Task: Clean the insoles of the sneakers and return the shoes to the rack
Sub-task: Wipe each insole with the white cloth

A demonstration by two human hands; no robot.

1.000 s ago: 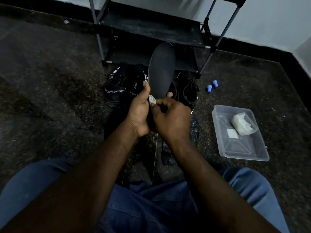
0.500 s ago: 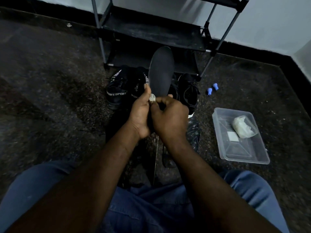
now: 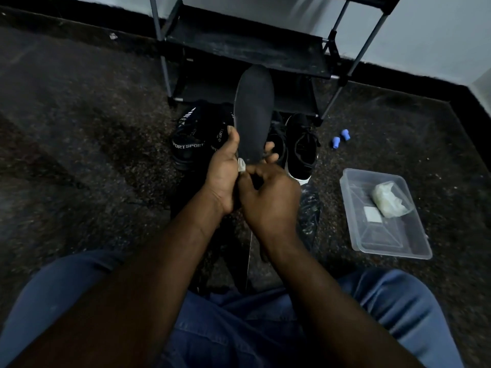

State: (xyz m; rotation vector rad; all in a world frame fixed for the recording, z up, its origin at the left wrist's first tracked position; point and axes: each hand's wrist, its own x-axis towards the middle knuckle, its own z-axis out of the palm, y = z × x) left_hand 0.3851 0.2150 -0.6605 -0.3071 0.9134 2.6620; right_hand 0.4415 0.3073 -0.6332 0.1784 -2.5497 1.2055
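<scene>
Over the lap, facing black metal-framed shoe rack (image 3: 247,46): insole wiping under way.
Black sneakers (image 3: 301,147) sit on floor before rack. Dark grey foam insole (image 3: 253,110) held upright, toe up; left hand (image 3: 223,179) grips its heel end, right hand (image 3: 268,203) pinches small white wipe (image 3: 241,164) at heel edge. Judgement: brace firmly, stroke heel-to-toe, overlapping passes, cover edges.

Head-worn view, forward and down, close
</scene>
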